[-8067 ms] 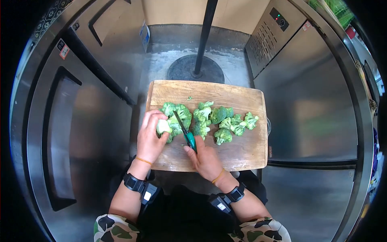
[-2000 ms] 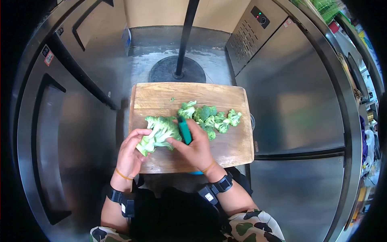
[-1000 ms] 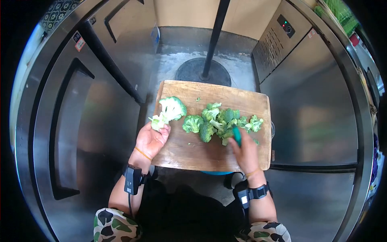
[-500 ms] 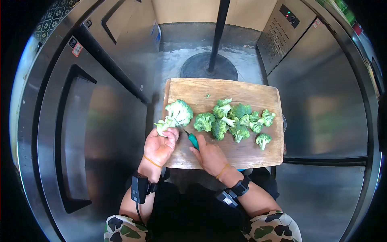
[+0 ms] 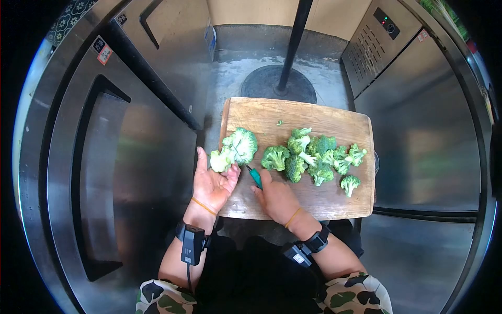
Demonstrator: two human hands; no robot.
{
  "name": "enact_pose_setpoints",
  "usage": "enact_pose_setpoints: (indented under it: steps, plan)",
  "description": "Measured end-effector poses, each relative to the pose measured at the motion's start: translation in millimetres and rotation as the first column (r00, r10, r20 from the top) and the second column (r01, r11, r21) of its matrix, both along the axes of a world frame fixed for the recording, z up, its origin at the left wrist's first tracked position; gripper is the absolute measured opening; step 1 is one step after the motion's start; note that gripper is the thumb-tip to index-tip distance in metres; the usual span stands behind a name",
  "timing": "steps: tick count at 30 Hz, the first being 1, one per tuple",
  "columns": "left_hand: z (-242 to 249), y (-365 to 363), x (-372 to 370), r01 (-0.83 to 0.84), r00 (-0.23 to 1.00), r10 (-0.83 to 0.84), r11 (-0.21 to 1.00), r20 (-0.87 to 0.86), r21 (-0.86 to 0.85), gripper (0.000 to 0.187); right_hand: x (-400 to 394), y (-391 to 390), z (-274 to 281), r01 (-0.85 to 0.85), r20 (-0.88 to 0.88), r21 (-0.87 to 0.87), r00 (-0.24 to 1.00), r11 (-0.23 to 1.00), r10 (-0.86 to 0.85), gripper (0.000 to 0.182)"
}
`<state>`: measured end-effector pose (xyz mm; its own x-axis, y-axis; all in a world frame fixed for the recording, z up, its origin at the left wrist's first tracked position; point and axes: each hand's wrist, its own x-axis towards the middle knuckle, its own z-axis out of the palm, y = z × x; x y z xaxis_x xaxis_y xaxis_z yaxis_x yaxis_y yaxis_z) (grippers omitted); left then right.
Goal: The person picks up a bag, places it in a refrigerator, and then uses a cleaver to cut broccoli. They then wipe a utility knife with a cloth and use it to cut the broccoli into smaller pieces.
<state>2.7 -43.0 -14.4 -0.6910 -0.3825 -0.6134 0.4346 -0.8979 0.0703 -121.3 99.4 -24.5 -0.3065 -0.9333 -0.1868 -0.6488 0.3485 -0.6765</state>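
Note:
A broccoli head (image 5: pixel 241 144) with a pale, thick stem is over the left part of the wooden cutting board (image 5: pixel 308 204). My left hand (image 5: pixel 212 183) supports it at the stem, palm up, with its fingers curled against it and the thumb stretched out to the side. In my right hand (image 5: pixel 280 199) is a small knife (image 5: pixel 254 177) with a green handle. Its thin blade points up and left against the cut side of the broccoli, and part of the blade is hard to make out. Several cut broccoli florets (image 5: pixel 295 168) lie bunched right of the knife.
One floret (image 5: pixel 350 183) lies apart near the board's right side, and a green scrap (image 5: pixel 280 122) near its far edge. Beyond the board stands a black pole (image 5: pixel 290 49) on a round base. Steel cabinets (image 5: pixel 423 141) close in on both sides.
My left thumb has lifted off the broccoli and spread outward, and the broccoli has turned slightly. The whole view has shifted a little, so the board sits further right.

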Motion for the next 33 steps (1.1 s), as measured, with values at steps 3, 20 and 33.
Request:
enact_pose_setpoints:
  steps: [3,20,33]
  plan:
    - [-4.4,-0.5,-6.0,0.057,0.985,-0.026,0.981,0.168,-0.184,0.054,-1.5,0.2,-0.7,0.023,0.060,0.012,0.998,1.000,-0.024,0.037]
    - [7.3,-10.0,8.9,0.281,0.938,-0.110,0.799,0.330,-0.532,0.023,-50.9,21.9,53.6,0.040,0.340,-0.150,0.940,0.988,0.014,0.032]
    - [24.8,29.5,-14.2,0.416,0.893,-0.135,0.607,0.429,-0.676,0.016,-27.3,10.1,34.5,0.195,-0.015,-0.553,0.970,0.810,-0.244,0.044]
